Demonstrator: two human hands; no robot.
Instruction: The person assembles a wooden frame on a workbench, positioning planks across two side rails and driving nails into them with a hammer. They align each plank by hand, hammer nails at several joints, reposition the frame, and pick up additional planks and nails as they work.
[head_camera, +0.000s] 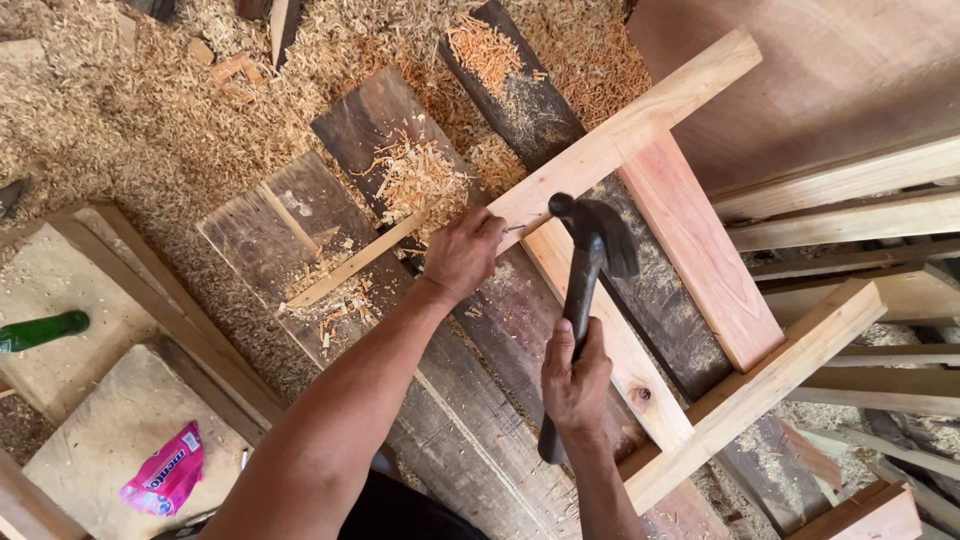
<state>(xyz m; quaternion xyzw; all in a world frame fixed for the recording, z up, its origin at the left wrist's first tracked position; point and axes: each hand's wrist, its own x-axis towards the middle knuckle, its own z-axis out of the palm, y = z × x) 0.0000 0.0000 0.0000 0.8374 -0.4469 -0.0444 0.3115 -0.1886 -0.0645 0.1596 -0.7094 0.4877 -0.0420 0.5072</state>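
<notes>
1. Wooden frame (640, 130): pale rails joined crosswise, lying on dark planks (470, 390); the landmark for all entries below.
2. Nail (517, 228): thin, small, held against the near edge of the frame's upper rail; its long axis runs roughly level, pointing into the rail. Its tip cannot be made out.
3. Left hand (462, 252): just left of the nail, fingers pinched together on it, knuckles resting by the rail's edge.
4. Hammer (585, 285): dark, long axis running from the grip below up toward the rail; the head sits just right of the nail, close to it, whether touching cannot be told.
5. Right hand (575, 378): below the rail, closed tight round the lower handle; the nail lies up and slightly left of this grip. The left hand is the nearer to the nail.
6. Wood shavings (150, 120): spread thickly left of and above the frame.
7. Green bottle (42, 330): lying well left of the frame.
8. Pink wrapper (165, 472): on a board, far below-left of the frame.
9. Stacked pale boards (850, 210): right of the frame.
</notes>
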